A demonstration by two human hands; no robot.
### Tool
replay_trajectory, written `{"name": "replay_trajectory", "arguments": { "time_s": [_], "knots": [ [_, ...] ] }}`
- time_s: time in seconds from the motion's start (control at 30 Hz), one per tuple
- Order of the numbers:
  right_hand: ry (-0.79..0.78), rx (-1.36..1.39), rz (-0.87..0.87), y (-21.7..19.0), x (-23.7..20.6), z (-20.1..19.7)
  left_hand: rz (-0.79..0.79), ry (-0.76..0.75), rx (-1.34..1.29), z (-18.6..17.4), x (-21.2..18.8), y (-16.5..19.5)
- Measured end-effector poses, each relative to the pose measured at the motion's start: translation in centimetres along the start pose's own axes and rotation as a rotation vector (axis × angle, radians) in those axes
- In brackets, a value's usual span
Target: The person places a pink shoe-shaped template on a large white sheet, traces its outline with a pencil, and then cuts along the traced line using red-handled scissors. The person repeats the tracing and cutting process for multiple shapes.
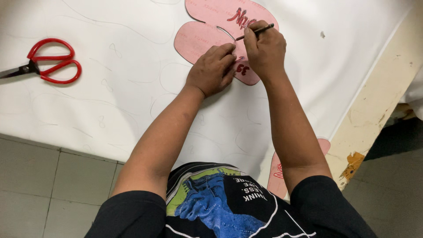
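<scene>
A pink lobed cardboard template [200,37] with red markings lies on a white sheet [110,101] that bears faint traced outlines. My left hand [213,68] presses flat on the template's lower edge, fingers together. My right hand [264,48] grips a thin dark pen [257,31], its tip at the template's inner notch edge. Both forearms reach up from the bottom of the view.
Red-handled scissors [48,66] lie shut at the far left on the sheet. A second pink template [276,172] pokes out by my right elbow at the sheet's near edge. A worn cream table edge [379,101] runs down the right. Grey floor tiles [53,180] lie below.
</scene>
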State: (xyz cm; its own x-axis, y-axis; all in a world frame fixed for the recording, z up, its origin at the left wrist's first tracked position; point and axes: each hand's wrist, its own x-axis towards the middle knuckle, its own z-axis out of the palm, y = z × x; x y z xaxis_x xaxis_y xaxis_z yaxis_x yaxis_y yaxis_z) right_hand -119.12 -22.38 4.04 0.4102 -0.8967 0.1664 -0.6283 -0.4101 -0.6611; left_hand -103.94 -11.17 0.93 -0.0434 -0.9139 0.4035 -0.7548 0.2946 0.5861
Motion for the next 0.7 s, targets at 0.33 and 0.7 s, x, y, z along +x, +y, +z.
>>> {"name": "replay_trajectory", "arguments": {
  "time_s": [0.33, 0.7],
  "knots": [
    [0.029, 0.493, -0.002, -1.8, -1.1, 2.3, -0.042, -0.086, -0.081, -0.7, -0.2, -0.2],
    [0.291, 0.472, 0.735, 1.3, -9.1, -0.2, 0.046, -0.03, -0.031, 0.6, -1.2, -0.4]
  ]
}}
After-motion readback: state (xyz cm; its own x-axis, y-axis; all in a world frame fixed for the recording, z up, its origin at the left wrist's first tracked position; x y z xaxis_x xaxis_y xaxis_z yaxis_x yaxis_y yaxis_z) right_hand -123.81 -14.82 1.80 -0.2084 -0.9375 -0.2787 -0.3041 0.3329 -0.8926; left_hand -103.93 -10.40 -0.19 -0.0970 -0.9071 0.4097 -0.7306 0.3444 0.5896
